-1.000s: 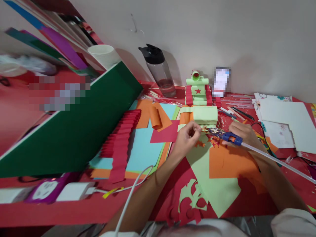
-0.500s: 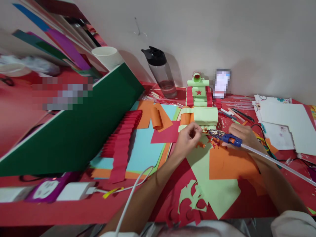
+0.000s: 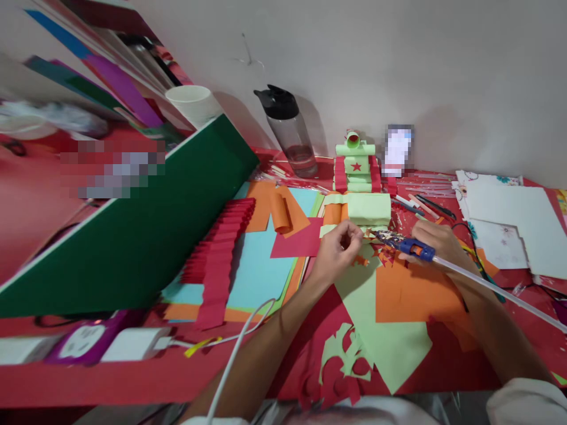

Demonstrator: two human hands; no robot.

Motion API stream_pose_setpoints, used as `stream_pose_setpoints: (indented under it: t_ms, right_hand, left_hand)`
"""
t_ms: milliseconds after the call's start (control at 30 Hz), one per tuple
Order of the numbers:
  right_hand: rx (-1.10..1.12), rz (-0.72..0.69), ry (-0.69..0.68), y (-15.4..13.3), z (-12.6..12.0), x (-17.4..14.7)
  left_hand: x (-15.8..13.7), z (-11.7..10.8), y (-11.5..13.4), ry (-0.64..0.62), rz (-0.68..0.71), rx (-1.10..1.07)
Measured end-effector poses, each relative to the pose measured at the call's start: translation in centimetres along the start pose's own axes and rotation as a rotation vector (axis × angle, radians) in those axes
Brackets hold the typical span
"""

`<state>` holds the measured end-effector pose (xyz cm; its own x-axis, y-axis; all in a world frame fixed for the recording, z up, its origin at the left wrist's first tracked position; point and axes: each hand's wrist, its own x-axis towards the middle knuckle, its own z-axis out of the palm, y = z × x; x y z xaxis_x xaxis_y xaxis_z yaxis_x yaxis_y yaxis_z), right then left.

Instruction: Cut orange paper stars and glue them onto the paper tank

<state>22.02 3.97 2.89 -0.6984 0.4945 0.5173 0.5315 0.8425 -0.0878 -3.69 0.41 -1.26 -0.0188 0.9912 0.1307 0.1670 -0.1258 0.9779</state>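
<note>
My right hand (image 3: 432, 236) is wrapped round a blue hot glue gun (image 3: 416, 249), a long clear glue stick (image 3: 491, 288) trailing from its back. The nozzle, crusted with glue, points left toward the fingertips of my left hand (image 3: 340, 247). Those fingers are pinched together on a small orange paper piece (image 3: 368, 232), perhaps a star, mostly too small to make out. Just beyond stands a pale green and orange paper model (image 3: 368, 208). Small red and orange paper stars (image 3: 386, 257) lie below the nozzle, by an orange sheet (image 3: 411, 292).
Behind the model sits a green paper tank (image 3: 357, 166) with a red star. A water bottle (image 3: 290, 133) and a phone (image 3: 398, 150) stand near the wall. On the left are a leaning green board (image 3: 146, 236), pleated red paper (image 3: 219, 265) and a power strip (image 3: 86, 339).
The glue gun's tip has drawn slightly to the right, away from my left fingertips. My left hand keeps its pinch in the same place.
</note>
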Motion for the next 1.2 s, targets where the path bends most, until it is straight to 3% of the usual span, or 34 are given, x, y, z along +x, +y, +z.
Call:
stream_pose_setpoints:
  t_ms: [767, 1200]
  right_hand:
    - [-0.033, 0.010, -0.075, -0.16, -0.46, 0.18]
    - [0.010, 0.022, -0.032, 0.07, 0.27, -0.06]
  left_hand:
    - [0.23, -0.10, -0.49, 0.012, -0.007, -0.030]
    - [0.12, 0.06, -0.06, -0.015, -0.030, -0.020]
